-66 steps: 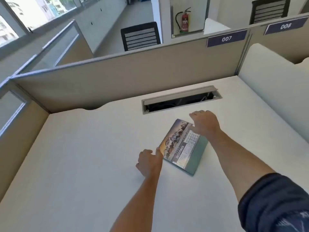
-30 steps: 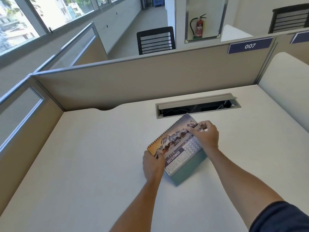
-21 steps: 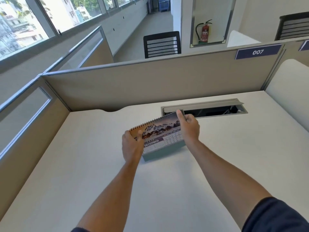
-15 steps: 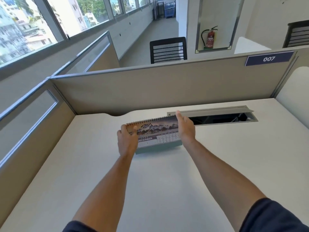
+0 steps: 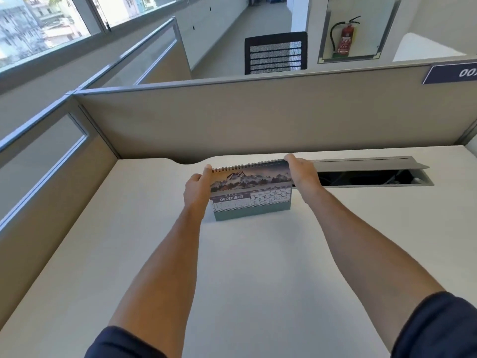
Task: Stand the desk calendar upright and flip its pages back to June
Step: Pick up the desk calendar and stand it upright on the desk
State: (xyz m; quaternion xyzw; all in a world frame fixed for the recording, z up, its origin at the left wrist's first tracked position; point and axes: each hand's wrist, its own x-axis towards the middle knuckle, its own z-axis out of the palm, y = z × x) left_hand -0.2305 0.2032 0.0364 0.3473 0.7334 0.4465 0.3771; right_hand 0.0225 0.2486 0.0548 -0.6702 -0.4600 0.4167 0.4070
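Note:
The desk calendar stands upright on the white desk, its spiral binding on top and its grey-green base on the surface. The page facing me shows a mountain picture and the word DECEMBER. My left hand grips the calendar's left edge, fingers over the top corner. My right hand grips its right edge, fingers curled over the top right corner by the spiral.
An open cable tray with a raised grey lid is sunk into the desk right behind my right hand. Beige partition walls close the desk at the back and left. A black chair stands beyond the partition.
The calendar lay flat and slanted on the desk; both hands lifted it, turned it square to me and stood it upright farther back, near the cable tray.

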